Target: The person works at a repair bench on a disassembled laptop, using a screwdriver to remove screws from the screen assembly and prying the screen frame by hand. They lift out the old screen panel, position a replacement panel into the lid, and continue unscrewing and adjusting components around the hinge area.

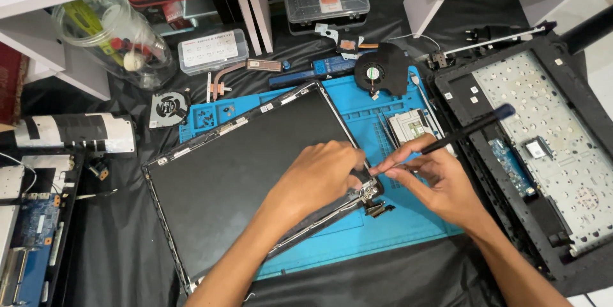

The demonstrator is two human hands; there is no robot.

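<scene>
left hand (322, 176): palm down on the lower right corner of the laptop screen panel (246, 166), fingers curled, pressing/gripping the panel edge right by the hinge (369, 193)
right hand (434, 176): clenched on a black screwdriver (466, 130), pen-style grip, fingertips pinched low on the shaft; tip points at the hinge, contact hidden behind the left hand's fingers
screwdriver: tilted, blue cap end up and to the right, above the gap between mat and keyboard case
screen panel: dark, lies flat and skewed on the blue work mat (408, 217), lower left part overhanging onto the black cloth (128, 256)
hinge: metal bracket at the panel's lower right corner, just between both hands; a small dark part sits on the mat just beside it
mat: on the counter, centre; tweezers (387, 129) and a touchpad module (414, 125) on its right part
fan, black (378, 72): at the mat's top edge
fan, small (170, 106): left of the mat, on the cloth
heat pipe (239, 72): above the mat, near the small fan
keyboard case (543, 147): right, underside up, well apart from the panel
plastic jar (115, 38): top left, lying on its side
screw box (212, 50): clear, near the jar
circuit board (32, 237): far left edge
</scene>
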